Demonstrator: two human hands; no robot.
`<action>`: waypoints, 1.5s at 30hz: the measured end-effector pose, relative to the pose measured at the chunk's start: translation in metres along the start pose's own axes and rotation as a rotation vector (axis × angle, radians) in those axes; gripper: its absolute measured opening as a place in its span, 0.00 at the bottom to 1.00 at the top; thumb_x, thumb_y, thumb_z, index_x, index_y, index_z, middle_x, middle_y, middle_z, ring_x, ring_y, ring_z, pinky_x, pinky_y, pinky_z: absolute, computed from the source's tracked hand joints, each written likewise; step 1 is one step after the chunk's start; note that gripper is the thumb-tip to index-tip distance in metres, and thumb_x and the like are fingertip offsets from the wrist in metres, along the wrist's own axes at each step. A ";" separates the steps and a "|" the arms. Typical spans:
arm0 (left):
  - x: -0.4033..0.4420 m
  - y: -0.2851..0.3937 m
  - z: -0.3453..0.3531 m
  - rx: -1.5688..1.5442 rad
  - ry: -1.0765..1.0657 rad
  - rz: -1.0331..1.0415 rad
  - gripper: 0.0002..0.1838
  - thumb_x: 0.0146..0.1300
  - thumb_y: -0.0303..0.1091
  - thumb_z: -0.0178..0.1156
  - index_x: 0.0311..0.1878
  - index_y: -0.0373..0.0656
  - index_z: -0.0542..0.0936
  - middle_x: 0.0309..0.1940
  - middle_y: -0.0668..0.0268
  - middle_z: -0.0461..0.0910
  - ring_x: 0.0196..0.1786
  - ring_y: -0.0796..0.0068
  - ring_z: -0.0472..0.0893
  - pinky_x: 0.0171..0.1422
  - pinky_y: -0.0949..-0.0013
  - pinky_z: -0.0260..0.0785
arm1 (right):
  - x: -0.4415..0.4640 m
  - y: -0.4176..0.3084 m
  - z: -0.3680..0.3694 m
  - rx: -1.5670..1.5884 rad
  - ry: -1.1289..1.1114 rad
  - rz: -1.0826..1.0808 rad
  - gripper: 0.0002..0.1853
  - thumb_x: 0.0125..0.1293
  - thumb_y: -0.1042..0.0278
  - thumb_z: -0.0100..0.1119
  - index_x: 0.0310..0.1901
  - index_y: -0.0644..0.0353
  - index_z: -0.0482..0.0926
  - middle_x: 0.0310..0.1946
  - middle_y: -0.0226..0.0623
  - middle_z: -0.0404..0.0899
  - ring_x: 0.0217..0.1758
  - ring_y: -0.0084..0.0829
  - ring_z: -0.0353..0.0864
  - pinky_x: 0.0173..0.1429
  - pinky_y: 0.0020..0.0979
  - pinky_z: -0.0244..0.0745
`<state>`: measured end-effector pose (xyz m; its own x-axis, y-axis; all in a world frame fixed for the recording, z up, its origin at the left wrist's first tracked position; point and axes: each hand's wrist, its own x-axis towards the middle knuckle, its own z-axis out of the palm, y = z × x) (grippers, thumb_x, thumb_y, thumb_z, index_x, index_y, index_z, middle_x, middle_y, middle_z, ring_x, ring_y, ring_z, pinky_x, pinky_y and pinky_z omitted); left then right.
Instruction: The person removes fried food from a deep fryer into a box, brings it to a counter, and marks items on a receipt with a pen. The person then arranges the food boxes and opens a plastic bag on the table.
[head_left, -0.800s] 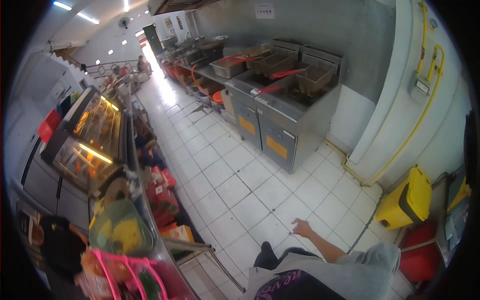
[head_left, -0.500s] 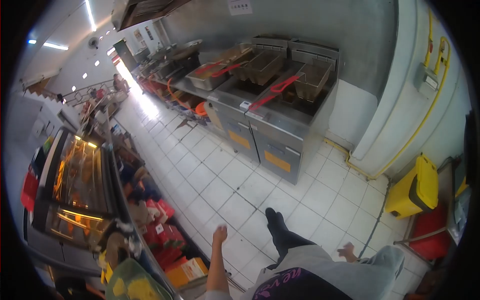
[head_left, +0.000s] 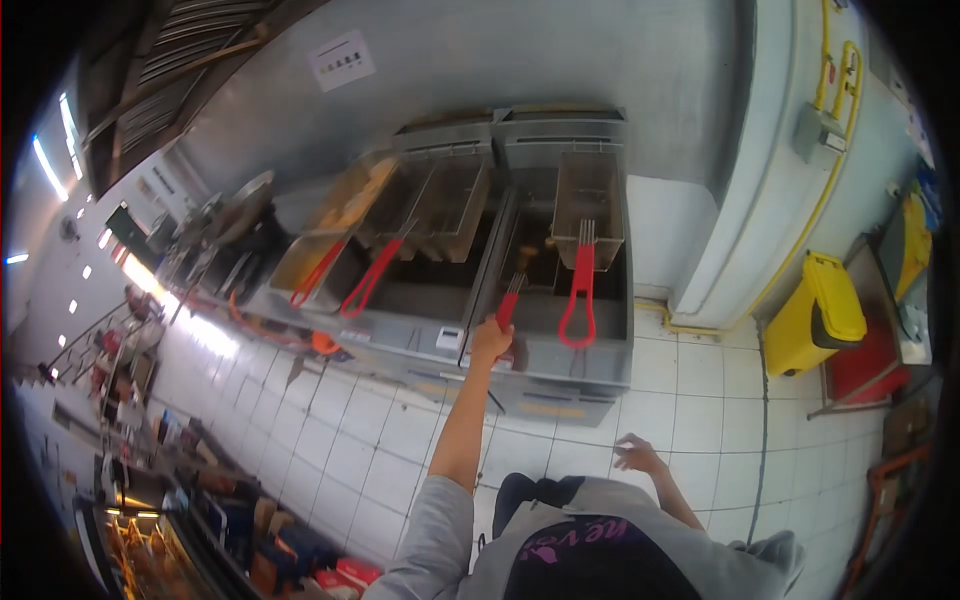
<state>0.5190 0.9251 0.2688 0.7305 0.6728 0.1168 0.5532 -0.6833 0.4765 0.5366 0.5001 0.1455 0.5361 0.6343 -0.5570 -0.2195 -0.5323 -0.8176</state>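
My left hand (head_left: 491, 340) reaches out to the deep fryer (head_left: 465, 385) and is closed around the red handle of a fryer basket (head_left: 508, 300). That basket's body sits low in the right-hand vat, and I cannot make out its shape. Just to its right, a wire fryer basket (head_left: 588, 200) hangs raised with its red handle (head_left: 580, 305) pointing toward me. My right hand (head_left: 637, 455) hovers over the floor tiles by my body, fingers apart, holding nothing.
Left of the vats are another fryer basket (head_left: 455, 205) with a red handle and a metal container (head_left: 318, 270). A yellow bin (head_left: 815, 315) stands at the right by the wall. A lit glass display case (head_left: 150, 555) is at the lower left.
I have moved up to the fryer. My left hand has gone from hanging at my side to gripping a red basket handle. The right hand stays free and has risen in view.
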 end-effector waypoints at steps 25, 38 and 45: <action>-0.003 -0.009 -0.046 -1.285 -0.634 -0.128 0.18 0.73 0.35 0.46 0.63 0.41 0.65 0.37 0.68 0.75 0.35 0.84 0.75 0.35 0.79 0.68 | 0.123 -0.362 0.164 0.503 0.234 -0.644 0.22 0.71 0.77 0.41 0.65 0.50 0.58 0.40 0.43 0.80 0.33 0.23 0.78 0.38 0.24 0.75; 0.008 0.035 -0.127 -1.451 -0.747 -0.170 0.09 0.75 0.34 0.41 0.54 0.46 0.64 0.23 0.72 0.66 0.16 0.87 0.61 0.16 0.78 0.52 | 0.088 -0.423 0.151 0.420 0.248 -0.623 0.20 0.69 0.81 0.39 0.60 0.53 0.66 0.38 0.40 0.79 0.33 0.20 0.76 0.39 0.23 0.74; 0.030 0.047 -0.148 -1.511 -0.762 -0.189 0.10 0.74 0.35 0.44 0.54 0.45 0.65 0.22 0.75 0.64 0.16 0.89 0.60 0.16 0.78 0.51 | 0.089 -0.452 0.141 0.366 0.261 -0.685 0.19 0.68 0.81 0.39 0.59 0.55 0.67 0.37 0.39 0.80 0.34 0.20 0.77 0.40 0.23 0.73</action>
<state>0.5081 0.9553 0.4243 0.9648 0.1218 -0.2330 0.1312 0.5449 0.8282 0.5690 0.8766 0.4447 0.8106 0.5773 0.0988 -0.0021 0.1716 -0.9852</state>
